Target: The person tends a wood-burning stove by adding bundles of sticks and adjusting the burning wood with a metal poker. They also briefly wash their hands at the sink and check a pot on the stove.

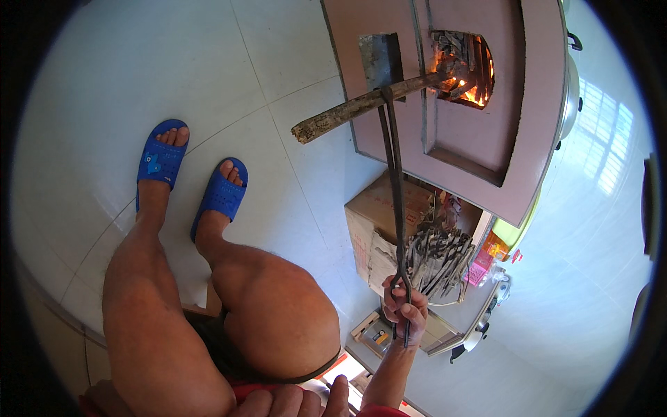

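My right hand (406,310) is closed around the handles of long metal fire tongs (397,198). The far jaws of the tongs grip a thick wooden stick (354,110) near its middle. One end of the stick reaches into the stove's fire opening (462,70), where split wood burns with orange flames; the other end sticks out over the floor. My left hand (297,401) rests at the bottom edge by my thigh, partly cut off by the frame, and no object shows in it.
The pink stove front (469,135) has a second, square opening (380,60) below the fire. Beside the stove stands a cardboard box (372,245), with a bundle of thin sticks (440,260) next to it. My feet in blue slippers (164,156) stand on the tiled floor.
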`<state>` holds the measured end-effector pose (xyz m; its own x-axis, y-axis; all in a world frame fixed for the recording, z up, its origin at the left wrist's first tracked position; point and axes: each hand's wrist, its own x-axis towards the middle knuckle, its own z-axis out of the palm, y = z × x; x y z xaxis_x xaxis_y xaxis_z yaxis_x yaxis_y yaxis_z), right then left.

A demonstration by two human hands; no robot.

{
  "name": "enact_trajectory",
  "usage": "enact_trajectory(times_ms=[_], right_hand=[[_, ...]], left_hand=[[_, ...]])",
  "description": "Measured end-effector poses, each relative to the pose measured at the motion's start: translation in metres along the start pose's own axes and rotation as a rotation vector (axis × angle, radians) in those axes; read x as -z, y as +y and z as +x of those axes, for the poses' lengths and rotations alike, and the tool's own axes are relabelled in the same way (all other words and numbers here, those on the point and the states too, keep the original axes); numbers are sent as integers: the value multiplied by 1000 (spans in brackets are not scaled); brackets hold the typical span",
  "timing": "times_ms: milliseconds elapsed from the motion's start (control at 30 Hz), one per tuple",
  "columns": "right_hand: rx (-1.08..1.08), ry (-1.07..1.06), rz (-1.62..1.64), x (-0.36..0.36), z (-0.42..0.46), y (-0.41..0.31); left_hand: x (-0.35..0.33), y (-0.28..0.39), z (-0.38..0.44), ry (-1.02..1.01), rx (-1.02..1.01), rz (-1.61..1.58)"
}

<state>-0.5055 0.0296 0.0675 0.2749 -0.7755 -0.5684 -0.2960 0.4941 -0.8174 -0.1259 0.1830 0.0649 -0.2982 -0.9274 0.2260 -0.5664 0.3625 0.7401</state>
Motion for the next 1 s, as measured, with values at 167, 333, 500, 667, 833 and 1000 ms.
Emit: enact_trajectory(times_ms=[167,333,500,667,833,1000], right_hand=[[-7,-27,19,4,-1,0],[0,-7,-14,-5,-2,-2],[3,-14,-13,-4,-3,-1],[9,-12,2,-6,-5,0],[3,-22,5,-6,-6,0],[8,-23,22,-5,-9,3]], left_hand=[[1,1,0,2,4,6],[1,0,-1,3,7,18],[2,0,-2,3,10,29],[3,0,-2,1,14,36],[2,0,-3,2,23,53],[2,3,-5,2,32,72]])
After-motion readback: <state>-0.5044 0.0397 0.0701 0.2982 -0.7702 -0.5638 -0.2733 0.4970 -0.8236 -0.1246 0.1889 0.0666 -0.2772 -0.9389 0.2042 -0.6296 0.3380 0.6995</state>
